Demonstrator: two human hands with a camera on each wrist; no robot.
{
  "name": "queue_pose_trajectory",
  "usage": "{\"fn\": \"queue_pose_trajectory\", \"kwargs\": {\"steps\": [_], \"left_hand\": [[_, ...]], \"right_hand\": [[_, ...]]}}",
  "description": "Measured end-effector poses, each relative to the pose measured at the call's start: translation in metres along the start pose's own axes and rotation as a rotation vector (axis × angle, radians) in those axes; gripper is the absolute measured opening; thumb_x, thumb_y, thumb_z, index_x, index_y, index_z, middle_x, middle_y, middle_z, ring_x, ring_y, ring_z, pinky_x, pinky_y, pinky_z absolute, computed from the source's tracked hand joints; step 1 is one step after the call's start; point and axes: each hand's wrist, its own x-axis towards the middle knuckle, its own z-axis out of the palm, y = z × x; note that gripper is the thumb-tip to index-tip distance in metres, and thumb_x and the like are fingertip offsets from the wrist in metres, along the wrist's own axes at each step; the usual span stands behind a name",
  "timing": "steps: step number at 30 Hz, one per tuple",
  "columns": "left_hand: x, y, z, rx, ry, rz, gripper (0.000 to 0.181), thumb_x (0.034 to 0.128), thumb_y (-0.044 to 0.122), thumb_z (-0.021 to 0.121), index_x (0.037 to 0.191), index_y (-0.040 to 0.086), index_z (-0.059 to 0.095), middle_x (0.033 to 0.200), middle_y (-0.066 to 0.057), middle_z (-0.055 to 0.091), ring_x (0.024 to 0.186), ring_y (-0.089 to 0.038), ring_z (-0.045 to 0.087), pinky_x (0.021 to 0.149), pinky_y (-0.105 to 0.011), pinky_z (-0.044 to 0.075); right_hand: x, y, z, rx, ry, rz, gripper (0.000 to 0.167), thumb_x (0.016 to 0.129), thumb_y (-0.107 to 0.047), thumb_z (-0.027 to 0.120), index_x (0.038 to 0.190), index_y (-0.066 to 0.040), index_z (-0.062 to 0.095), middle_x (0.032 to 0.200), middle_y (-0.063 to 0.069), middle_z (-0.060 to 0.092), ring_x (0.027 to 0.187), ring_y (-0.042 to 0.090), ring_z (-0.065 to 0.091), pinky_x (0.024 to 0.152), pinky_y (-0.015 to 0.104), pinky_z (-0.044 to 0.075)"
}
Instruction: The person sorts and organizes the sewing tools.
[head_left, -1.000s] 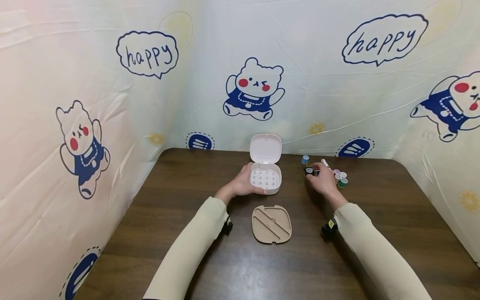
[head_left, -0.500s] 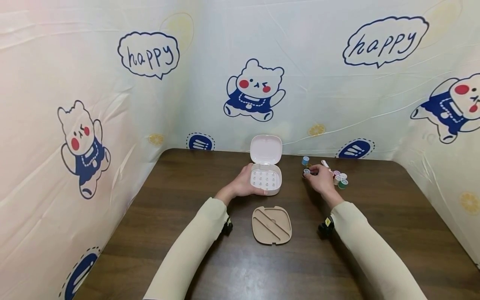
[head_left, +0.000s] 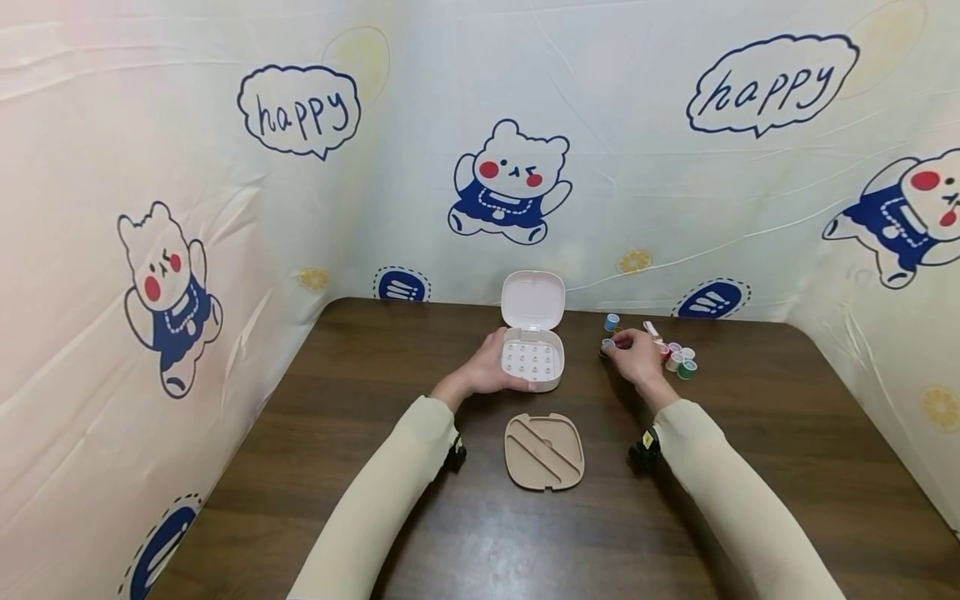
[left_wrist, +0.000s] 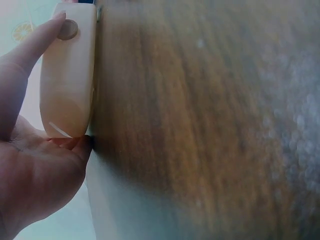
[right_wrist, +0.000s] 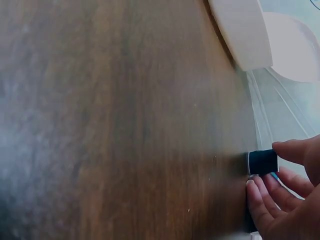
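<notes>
A white sewing box (head_left: pixel 533 358) stands with its lid (head_left: pixel 533 300) raised and several small pegs showing inside. My left hand (head_left: pixel 486 368) grips its left side, thumb along the front; in the left wrist view the thumb lies by a round button (left_wrist: pixel 68 30) on the box wall. To the right, my right hand (head_left: pixel 636 358) pinches a dark thread spool (right_wrist: pixel 263 162), close to the tabletop. Whether the spool touches the table is unclear. Behind this hand is a blue spool (head_left: pixel 612 322); several more thread spools (head_left: pixel 675 362) cluster at its right.
A beige tray insert (head_left: pixel 543 452) with diagonal ridges lies in front of the box on the brown wooden table (head_left: pixel 480 542). A small white item (head_left: pixel 651 331) lies behind the right hand. Printed cloth (head_left: pixel 420 150) hangs along the table's back and sides.
My right hand has shifted a little to the left, the dark thread spool moving with it. My left hand keeps its grip on the box.
</notes>
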Motion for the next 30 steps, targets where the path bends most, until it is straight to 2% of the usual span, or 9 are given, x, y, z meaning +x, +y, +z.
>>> {"fn": "queue_pose_trajectory", "kwargs": {"steps": [6, 9, 11, 15, 19, 22, 26, 30], "left_hand": [[0.001, 0.000, 0.000, 0.002, 0.001, -0.004, 0.120, 0.0668, 0.037, 0.097, 0.156, 0.003, 0.024, 0.143, -0.018, 0.039, 0.125, -0.027, 0.044, 0.110, -0.042, 0.036], [0.002, -0.002, 0.001, 0.019, 0.001, 0.003, 0.118, 0.0672, 0.037, 0.096, 0.155, 0.003, 0.025, 0.142, -0.016, 0.040, 0.124, -0.026, 0.043, 0.109, -0.041, 0.036], [0.003, -0.002, 0.002, 0.029, 0.002, 0.007, 0.118, 0.0673, 0.037, 0.096, 0.155, 0.002, 0.025, 0.142, -0.016, 0.040, 0.124, -0.025, 0.043, 0.109, -0.041, 0.037], [0.004, -0.004, 0.002, 0.035, 0.003, 0.003, 0.119, 0.0667, 0.038, 0.096, 0.155, 0.003, 0.024, 0.142, -0.016, 0.040, 0.124, -0.025, 0.044, 0.109, -0.041, 0.037], [0.005, -0.007, 0.003, 0.032, 0.004, 0.002, 0.119, 0.0657, 0.038, 0.097, 0.154, 0.003, 0.025, 0.142, -0.016, 0.040, 0.124, -0.025, 0.044, 0.109, -0.041, 0.037], [0.002, -0.004, 0.002, 0.018, 0.003, 0.000, 0.120, 0.0660, 0.037, 0.097, 0.155, 0.003, 0.024, 0.142, -0.017, 0.040, 0.124, -0.026, 0.044, 0.109, -0.042, 0.037], [0.005, -0.005, 0.002, 0.015, -0.004, -0.020, 0.121, 0.0656, 0.038, 0.098, 0.156, 0.004, 0.024, 0.142, -0.014, 0.040, 0.124, -0.025, 0.044, 0.110, -0.041, 0.036], [0.006, -0.006, 0.003, 0.024, -0.008, -0.025, 0.121, 0.0662, 0.038, 0.097, 0.156, 0.005, 0.023, 0.142, -0.013, 0.040, 0.123, -0.023, 0.043, 0.109, -0.040, 0.037]], "right_hand": [[-0.001, -0.005, 0.000, 0.056, -0.059, 0.021, 0.029, 0.100, -0.016, 0.066, 0.117, 0.008, 0.067, 0.106, 0.021, 0.066, 0.092, 0.027, 0.059, 0.073, 0.028, 0.045], [-0.001, -0.006, 0.000, 0.132, -0.112, 0.048, 0.032, 0.102, -0.015, 0.063, 0.123, 0.009, 0.064, 0.109, 0.022, 0.064, 0.093, 0.027, 0.061, 0.072, 0.024, 0.049], [-0.001, -0.007, 0.000, 0.203, -0.145, 0.064, 0.034, 0.103, -0.013, 0.062, 0.126, 0.011, 0.062, 0.113, 0.023, 0.062, 0.098, 0.029, 0.064, 0.077, 0.025, 0.054], [0.000, -0.007, 0.000, 0.317, -0.196, 0.087, 0.037, 0.104, -0.012, 0.060, 0.132, 0.013, 0.057, 0.121, 0.025, 0.058, 0.106, 0.030, 0.067, 0.092, 0.034, 0.055], [-0.001, -0.008, -0.001, 0.381, -0.225, 0.087, 0.039, 0.105, -0.012, 0.059, 0.135, 0.013, 0.055, 0.127, 0.028, 0.056, 0.106, 0.028, 0.068, 0.097, 0.041, 0.051], [-0.003, -0.016, -0.006, 0.410, -0.250, 0.097, 0.040, 0.104, -0.010, 0.059, 0.135, 0.014, 0.055, 0.129, 0.031, 0.056, 0.107, 0.032, 0.068, 0.100, 0.045, 0.049], [-0.002, -0.017, -0.004, 0.423, -0.258, 0.074, 0.039, 0.104, -0.010, 0.059, 0.134, 0.015, 0.055, 0.128, 0.032, 0.056, 0.100, 0.025, 0.069, 0.098, 0.043, 0.051], [0.001, -0.014, 0.002, 0.421, -0.240, 0.023, 0.037, 0.104, -0.011, 0.061, 0.131, 0.014, 0.059, 0.123, 0.030, 0.059, 0.087, 0.011, 0.070, 0.091, 0.035, 0.056]]}}
